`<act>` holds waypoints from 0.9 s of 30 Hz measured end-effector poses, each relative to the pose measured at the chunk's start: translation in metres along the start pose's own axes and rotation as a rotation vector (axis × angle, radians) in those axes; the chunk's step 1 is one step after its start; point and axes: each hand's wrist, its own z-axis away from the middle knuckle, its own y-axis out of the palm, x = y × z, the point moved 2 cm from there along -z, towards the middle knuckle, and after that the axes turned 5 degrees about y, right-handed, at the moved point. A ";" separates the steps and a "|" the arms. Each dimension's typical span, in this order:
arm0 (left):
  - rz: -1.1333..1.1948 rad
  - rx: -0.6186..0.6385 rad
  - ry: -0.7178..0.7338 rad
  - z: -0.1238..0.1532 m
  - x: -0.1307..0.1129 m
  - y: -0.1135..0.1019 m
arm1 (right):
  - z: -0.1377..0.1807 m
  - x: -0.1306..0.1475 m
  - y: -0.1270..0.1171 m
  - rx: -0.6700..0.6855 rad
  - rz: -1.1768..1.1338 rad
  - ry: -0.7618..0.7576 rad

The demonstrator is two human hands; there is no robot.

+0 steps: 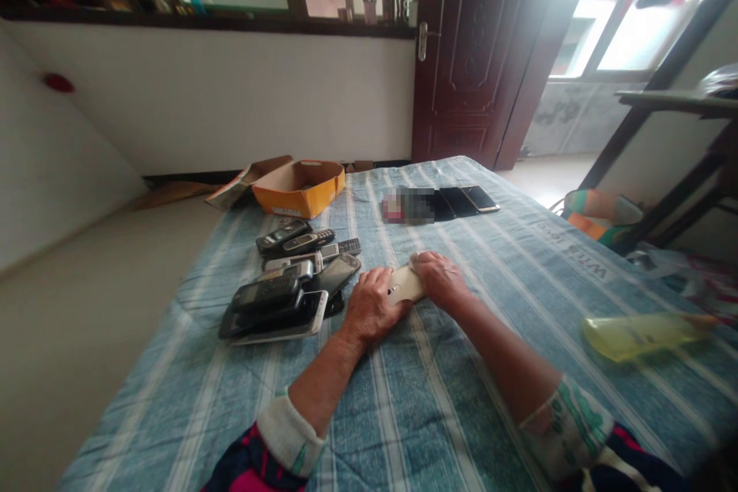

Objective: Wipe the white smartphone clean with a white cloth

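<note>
My left hand (369, 309) and my right hand (441, 279) both rest on the striped blue cloth (438, 400), fingers curled round a pale gold phone (404, 286) that lies between them, back side up. Just left of my left hand sits a heap of several old mobile phones (291, 284), some with keypads, some flat and black. Farther back, a row of dark smartphones (461, 201) lies flat on the cloth.
An open orange cardboard box (300, 186) stands at the far left edge of the cloth. A yellow-green plastic bottle (639, 334) lies on its side at the right. A dark wooden door (478, 54) and a metal frame (680, 161) stand behind.
</note>
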 end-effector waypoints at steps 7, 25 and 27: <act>-0.017 0.023 -0.011 0.000 -0.002 -0.001 | 0.003 -0.007 0.000 -0.006 0.043 0.096; -0.055 0.033 0.044 0.003 -0.002 0.001 | 0.037 -0.002 0.002 -0.053 0.099 0.144; -0.059 0.032 0.045 0.002 -0.002 0.001 | 0.044 0.011 0.005 -0.075 0.103 0.071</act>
